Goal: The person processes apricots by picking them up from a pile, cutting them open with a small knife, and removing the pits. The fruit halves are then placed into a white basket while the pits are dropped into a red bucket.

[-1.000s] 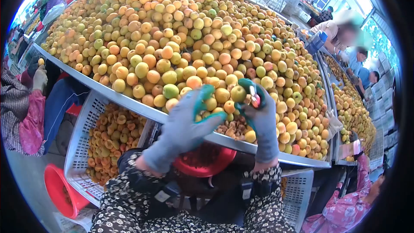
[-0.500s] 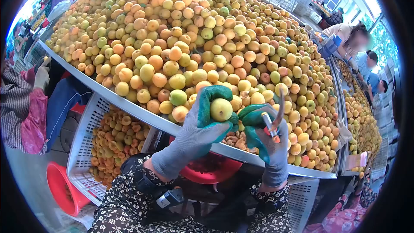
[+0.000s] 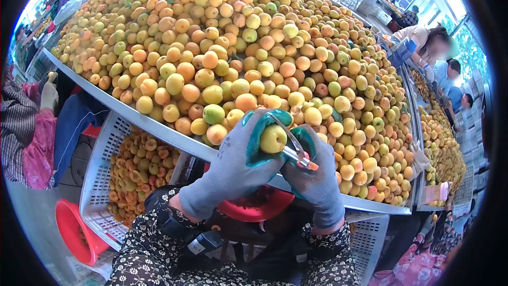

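Note:
My left hand [image 3: 233, 161], in a grey glove with green coating, is wrapped round a yellow-green apricot [image 3: 272, 139] at the table's near edge. Close against it, my right hand [image 3: 316, 175] in a matching glove grips a small curved knife [image 3: 292, 154] with a metal and orange handle. The thin blade arcs over the right side of the fruit, right at its skin. Beyond both hands lies a big heap of apricots [image 3: 211, 47], mostly yellow and orange with a few green ones.
A metal-rimmed table [image 3: 159, 133] holds the heap. Below left stands a white crate [image 3: 95, 190] of apricots beside a red bucket [image 3: 66, 233]. Under my hands is a red basin [image 3: 259, 209]. Another person's gloved hand [image 3: 49, 95] shows at left; people [image 3: 423, 42] work at right.
My right hand has moved left to meet my left hand, and the knife's blade has swung from upright, clear of the apricot, to lying across its right side.

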Demonstrator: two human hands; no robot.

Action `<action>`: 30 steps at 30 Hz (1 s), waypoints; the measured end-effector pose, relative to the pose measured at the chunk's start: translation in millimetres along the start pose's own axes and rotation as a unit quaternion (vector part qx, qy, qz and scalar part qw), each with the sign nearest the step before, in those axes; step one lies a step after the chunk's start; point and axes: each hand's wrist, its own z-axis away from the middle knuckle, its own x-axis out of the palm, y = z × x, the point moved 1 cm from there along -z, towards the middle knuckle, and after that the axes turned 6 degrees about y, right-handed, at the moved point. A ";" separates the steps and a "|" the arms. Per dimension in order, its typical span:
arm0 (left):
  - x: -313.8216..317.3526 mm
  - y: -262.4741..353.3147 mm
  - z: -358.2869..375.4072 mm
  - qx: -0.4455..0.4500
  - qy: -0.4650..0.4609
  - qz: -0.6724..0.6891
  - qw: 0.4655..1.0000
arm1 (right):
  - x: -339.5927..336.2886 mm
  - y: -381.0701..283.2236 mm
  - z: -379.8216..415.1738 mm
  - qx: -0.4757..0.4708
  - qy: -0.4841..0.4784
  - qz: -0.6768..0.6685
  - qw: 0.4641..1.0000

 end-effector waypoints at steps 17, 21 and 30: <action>2.7 4.0 7.5 0.017 -0.001 -0.141 0.990 | 5.3 2.2 2.7 0.041 -0.018 -0.015 0.999; 1.7 10.3 7.6 0.075 0.040 -0.273 0.958 | 11.3 7.2 3.4 0.058 -0.062 0.049 0.995; -10.3 5.9 -0.2 0.057 0.137 -0.236 0.960 | 35.7 4.8 -21.0 -0.004 0.125 0.271 0.955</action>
